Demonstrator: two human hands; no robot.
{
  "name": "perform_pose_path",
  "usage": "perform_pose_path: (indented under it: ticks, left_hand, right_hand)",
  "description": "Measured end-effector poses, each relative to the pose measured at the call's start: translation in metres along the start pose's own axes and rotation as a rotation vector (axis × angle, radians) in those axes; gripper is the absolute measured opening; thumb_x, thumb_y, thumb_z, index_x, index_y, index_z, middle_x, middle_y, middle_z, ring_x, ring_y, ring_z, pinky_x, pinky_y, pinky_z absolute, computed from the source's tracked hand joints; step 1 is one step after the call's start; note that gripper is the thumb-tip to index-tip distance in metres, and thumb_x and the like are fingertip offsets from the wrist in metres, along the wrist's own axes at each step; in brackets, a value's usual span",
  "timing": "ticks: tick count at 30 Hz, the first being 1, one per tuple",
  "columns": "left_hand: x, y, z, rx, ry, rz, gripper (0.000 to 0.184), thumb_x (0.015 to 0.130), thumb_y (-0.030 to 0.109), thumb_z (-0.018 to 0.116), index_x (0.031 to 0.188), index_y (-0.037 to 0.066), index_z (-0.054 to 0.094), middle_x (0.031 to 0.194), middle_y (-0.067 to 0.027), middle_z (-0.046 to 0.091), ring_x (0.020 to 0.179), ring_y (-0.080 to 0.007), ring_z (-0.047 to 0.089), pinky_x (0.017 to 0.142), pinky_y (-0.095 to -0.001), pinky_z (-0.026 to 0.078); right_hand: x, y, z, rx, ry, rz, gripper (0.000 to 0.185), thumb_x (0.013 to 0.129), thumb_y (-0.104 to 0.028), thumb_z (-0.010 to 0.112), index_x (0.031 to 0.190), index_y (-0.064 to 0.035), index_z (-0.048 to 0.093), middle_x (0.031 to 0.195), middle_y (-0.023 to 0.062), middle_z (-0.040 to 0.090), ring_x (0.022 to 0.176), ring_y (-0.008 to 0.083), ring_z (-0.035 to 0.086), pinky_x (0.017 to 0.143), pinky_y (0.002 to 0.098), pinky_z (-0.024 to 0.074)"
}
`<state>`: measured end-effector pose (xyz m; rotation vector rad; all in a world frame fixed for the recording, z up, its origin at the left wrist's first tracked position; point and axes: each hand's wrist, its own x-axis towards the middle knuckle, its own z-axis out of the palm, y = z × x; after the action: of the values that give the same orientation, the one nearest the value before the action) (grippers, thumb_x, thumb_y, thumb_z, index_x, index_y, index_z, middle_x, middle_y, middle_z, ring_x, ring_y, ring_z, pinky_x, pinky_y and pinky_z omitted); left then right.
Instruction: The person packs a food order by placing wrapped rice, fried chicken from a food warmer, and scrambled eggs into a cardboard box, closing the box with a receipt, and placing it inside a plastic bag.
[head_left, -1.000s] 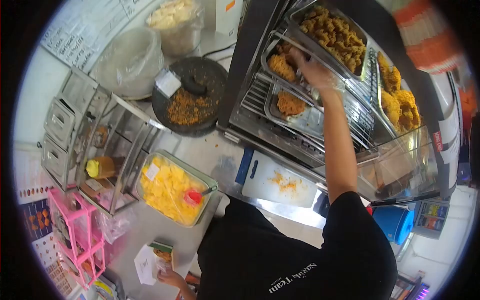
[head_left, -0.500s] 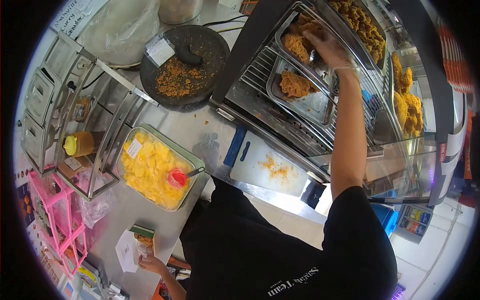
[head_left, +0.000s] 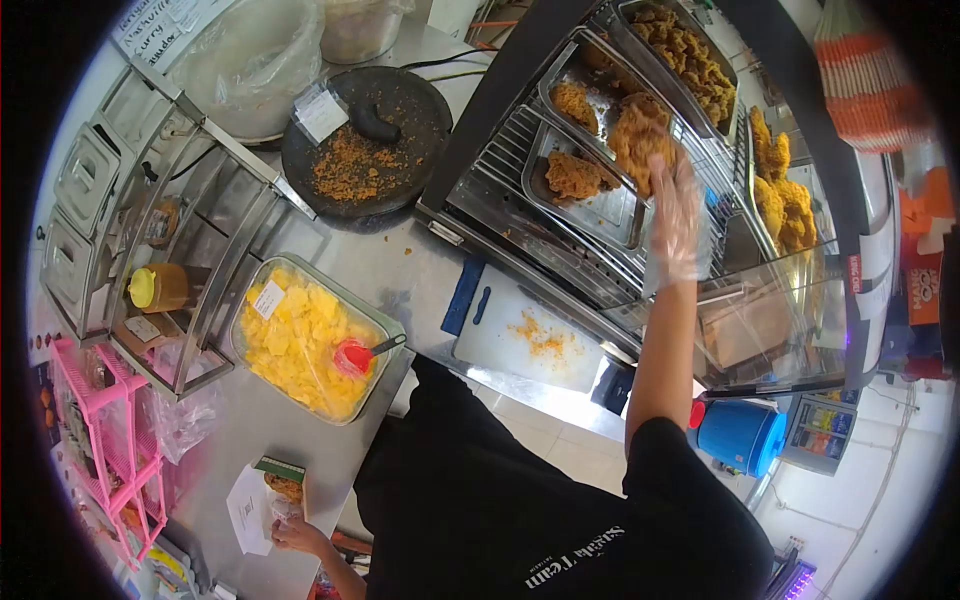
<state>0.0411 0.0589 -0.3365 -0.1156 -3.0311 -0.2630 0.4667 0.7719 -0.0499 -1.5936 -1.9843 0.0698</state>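
Since the earlier frame, your right hand (head_left: 675, 208), in a clear plastic glove, has pulled back and brought a big, flat, brown fried piece (head_left: 638, 132) to the front edge of a shiny metal tray (head_left: 594, 148). Going left to right, on the grey metal table (head_left: 225, 440), your left hand (head_left: 292, 533) is at a white paper box with a green edge (head_left: 281, 467); it's too small to see if those fingers grip. A small brown piece (head_left: 285, 488) is in the box. Next come a heap of yellow slices (head_left: 290, 320), a round black stone slab (head_left: 418, 170) and a white plastic board (head_left: 495, 345). Your right fingers pinch the big piece's near end. Picking it up looks done; it isn't set down yet.
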Motion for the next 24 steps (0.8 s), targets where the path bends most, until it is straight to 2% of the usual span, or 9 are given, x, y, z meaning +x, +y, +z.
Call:
perform_pose_path:
  ticks: [2,4,6,9,15,18,21,23,24]
  left_hand:
    - [0.000,0.001,0.001,-0.028,-0.002,-0.014,0.049,0.095,0.032,0.055,0.131,-0.001,0.053,0.134,-0.0274,0.044,0.117,-0.0440,0.048,0.098,-0.0578,0.044]
    - [-0.001,0.006,-0.002,-0.057,0.002,-0.019,0.047,0.096,0.031,0.054,0.130,-0.001,0.053,0.135,-0.0273,0.044,0.117,-0.0440,0.049,0.097,-0.0575,0.045]
    - [-0.003,0.015,-0.008,-0.086,0.013,-0.015,0.046,0.096,0.031,0.054,0.130,-0.001,0.054,0.136,-0.0273,0.043,0.118,-0.0442,0.049,0.096,-0.0572,0.047]
    - [-0.005,0.016,-0.010,-0.137,0.030,0.015,0.044,0.097,0.031,0.052,0.129,0.000,0.054,0.137,-0.0273,0.042,0.120,-0.0450,0.050,0.095,-0.0575,0.048]
    - [-0.009,-0.013,-0.004,-0.164,0.143,0.264,0.052,0.102,0.045,0.056,0.130,0.002,0.055,0.136,-0.0275,0.044,0.129,-0.0482,0.046,0.099,-0.0605,0.047]
    - [-0.013,-0.022,-0.002,-0.211,0.121,0.295,0.059,0.103,0.052,0.056,0.133,0.001,0.054,0.136,-0.0284,0.045,0.131,-0.0499,0.045,0.103,-0.0612,0.045]
    - [-0.015,-0.015,-0.011,-0.259,0.122,0.291,0.047,0.101,0.036,0.064,0.127,-0.002,0.056,0.130,-0.0263,0.053,0.132,-0.0481,0.046,0.105,-0.0605,0.044]
    - [-0.009,-0.018,-0.003,-0.145,0.212,0.463,0.045,0.101,0.032,0.064,0.128,-0.002,0.056,0.124,-0.0250,0.054,0.121,-0.0457,0.053,0.101,-0.0585,0.047]
    - [-0.010,-0.015,-0.012,-0.049,0.255,0.564,0.040,0.102,0.030,0.064,0.125,-0.002,0.057,0.117,-0.0225,0.057,0.113,-0.0417,0.056,0.099,-0.0565,0.049]
  right_hand:
    - [-0.025,-0.014,-0.005,0.539,-0.026,0.100,0.069,0.105,-0.054,0.052,0.149,-0.0005,0.051,0.142,0.0318,0.056,0.127,0.0411,0.060,0.107,0.0497,0.0481]
    - [-0.043,-0.068,-0.015,1.573,-0.211,0.406,0.060,0.107,-0.048,0.051,0.147,-0.0033,0.052,0.138,0.0327,0.056,0.122,0.0398,0.062,0.099,0.0516,0.0537]
    - [-0.062,-0.091,-0.019,2.187,-0.524,0.454,0.052,0.108,-0.044,0.051,0.147,-0.0092,0.051,0.134,0.0323,0.055,0.114,0.0376,0.062,0.087,0.0471,0.0579]
    - [-0.087,-0.148,-0.028,2.453,-0.642,0.625,0.051,0.107,-0.045,0.053,0.148,-0.0137,0.051,0.133,0.0317,0.054,0.106,0.0368,0.060,0.081,0.0434,0.0580]
    - [-0.127,-0.184,-0.012,2.346,-0.746,0.592,0.047,0.105,-0.041,0.060,0.144,-0.0146,0.055,0.136,0.0251,0.055,0.106,0.0341,0.059,0.080,0.0379,0.0580]
    - [-0.109,-0.180,-0.019,1.703,-0.331,0.468,0.043,0.104,-0.031,0.067,0.141,-0.0117,0.058,0.136,0.0151,0.061,0.118,0.0291,0.062,0.088,0.0383,0.0591]
    - [-0.062,-0.133,-0.016,1.272,-0.100,0.358,0.040,0.102,-0.027,0.070,0.138,-0.0107,0.061,0.129,0.0115,0.067,0.119,0.0248,0.065,0.094,0.0382,0.0577]
    - [-0.024,-0.093,-0.005,0.601,0.103,0.171,0.036,0.103,-0.024,0.068,0.135,-0.0087,0.064,0.122,0.0147,0.070,0.115,0.0282,0.068,0.095,0.0421,0.0554]
    - [-0.007,-0.069,0.005,0.518,0.141,0.110,0.037,0.103,-0.026,0.068,0.135,-0.0080,0.064,0.123,0.0164,0.071,0.114,0.0310,0.068,0.096,0.0436,0.0542]
